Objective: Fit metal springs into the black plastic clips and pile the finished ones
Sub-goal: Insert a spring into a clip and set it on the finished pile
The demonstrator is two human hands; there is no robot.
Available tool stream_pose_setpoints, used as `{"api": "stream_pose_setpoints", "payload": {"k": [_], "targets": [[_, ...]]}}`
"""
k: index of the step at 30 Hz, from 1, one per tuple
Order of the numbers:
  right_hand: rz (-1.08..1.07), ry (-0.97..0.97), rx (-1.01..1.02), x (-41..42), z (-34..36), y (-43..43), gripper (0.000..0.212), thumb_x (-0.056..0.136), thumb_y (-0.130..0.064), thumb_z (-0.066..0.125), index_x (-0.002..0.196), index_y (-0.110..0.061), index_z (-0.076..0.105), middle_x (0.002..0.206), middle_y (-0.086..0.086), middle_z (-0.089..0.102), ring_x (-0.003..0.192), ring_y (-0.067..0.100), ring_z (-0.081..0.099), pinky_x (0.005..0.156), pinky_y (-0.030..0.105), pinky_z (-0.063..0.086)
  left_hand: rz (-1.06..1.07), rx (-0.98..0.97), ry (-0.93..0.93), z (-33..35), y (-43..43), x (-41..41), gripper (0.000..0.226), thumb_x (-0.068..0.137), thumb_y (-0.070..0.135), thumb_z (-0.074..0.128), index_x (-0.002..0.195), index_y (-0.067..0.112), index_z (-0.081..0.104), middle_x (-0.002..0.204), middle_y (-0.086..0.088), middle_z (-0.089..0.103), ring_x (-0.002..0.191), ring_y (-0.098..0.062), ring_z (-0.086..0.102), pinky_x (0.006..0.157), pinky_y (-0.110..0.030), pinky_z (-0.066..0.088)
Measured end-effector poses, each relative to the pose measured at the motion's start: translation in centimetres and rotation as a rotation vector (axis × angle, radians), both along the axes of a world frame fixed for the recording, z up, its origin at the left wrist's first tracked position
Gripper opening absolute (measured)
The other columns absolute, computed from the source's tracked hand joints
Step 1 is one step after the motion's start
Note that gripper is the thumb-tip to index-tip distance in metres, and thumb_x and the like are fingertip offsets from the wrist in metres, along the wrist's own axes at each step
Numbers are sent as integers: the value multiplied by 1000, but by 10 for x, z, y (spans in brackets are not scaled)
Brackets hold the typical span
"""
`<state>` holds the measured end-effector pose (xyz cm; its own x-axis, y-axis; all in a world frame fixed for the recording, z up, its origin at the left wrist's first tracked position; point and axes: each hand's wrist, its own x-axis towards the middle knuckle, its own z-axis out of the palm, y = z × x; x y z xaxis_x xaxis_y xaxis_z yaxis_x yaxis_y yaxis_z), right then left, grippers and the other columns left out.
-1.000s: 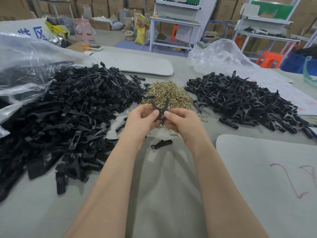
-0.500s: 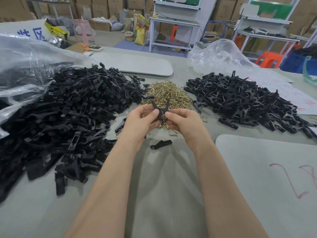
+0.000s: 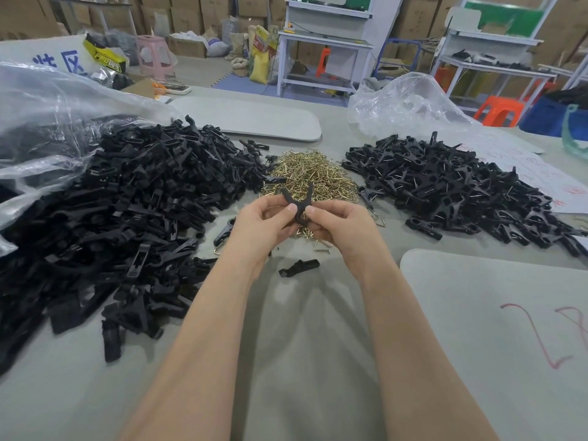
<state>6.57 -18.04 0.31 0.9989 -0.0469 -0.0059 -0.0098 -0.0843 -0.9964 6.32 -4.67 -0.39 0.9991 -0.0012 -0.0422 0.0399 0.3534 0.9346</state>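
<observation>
Both hands point(image 3: 339, 225) pinching one black clip point(image 3: 297, 203) (arms splayed).

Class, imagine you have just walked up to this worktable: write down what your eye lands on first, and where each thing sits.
A huge heap of black clip parts sprawls on the left, with a smaller pile of black clips on the right. Between them glints a mound of brass-coloured springs, and just in front of it the left hand and right hand together hold one V-shaped clip.
</observation>
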Motion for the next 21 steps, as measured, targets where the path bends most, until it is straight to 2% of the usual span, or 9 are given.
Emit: {"api": "stream_pose_setpoints", "payload": {"k": [5, 14, 21], "targets": [[18, -5, 16, -1, 1, -2, 6, 87, -12, 67, 86, -18, 70, 67, -9, 68, 67, 6, 59, 77, 27, 52, -9, 6, -3, 1, -1, -2, 11, 91, 1, 58, 94, 11, 61, 84, -3, 69, 75, -9, 68, 66, -14, 54], [11, -19, -19, -2, 2, -2, 7, 85, -12, 68, 88, -18, 69, 76, -2, 69, 70, 6, 60, 75, 25, 53, -10, 18, -17, -1, 0, 1, 11, 91, 2, 58, 96, 11, 61, 89, -5, 69, 77, -8, 68, 65, -13, 52], [24, -26, -28, -3, 2, -3, 5, 85, -15, 69, 85, -20, 70, 74, -3, 69, 68, 6, 60, 72, 22, 52, -16, 55, -33, -4, 0, 2, 12, 91, 2, 58, 95, 13, 62, 83, 1, 70, 76, -6, 68, 66, -13, 52]]}}
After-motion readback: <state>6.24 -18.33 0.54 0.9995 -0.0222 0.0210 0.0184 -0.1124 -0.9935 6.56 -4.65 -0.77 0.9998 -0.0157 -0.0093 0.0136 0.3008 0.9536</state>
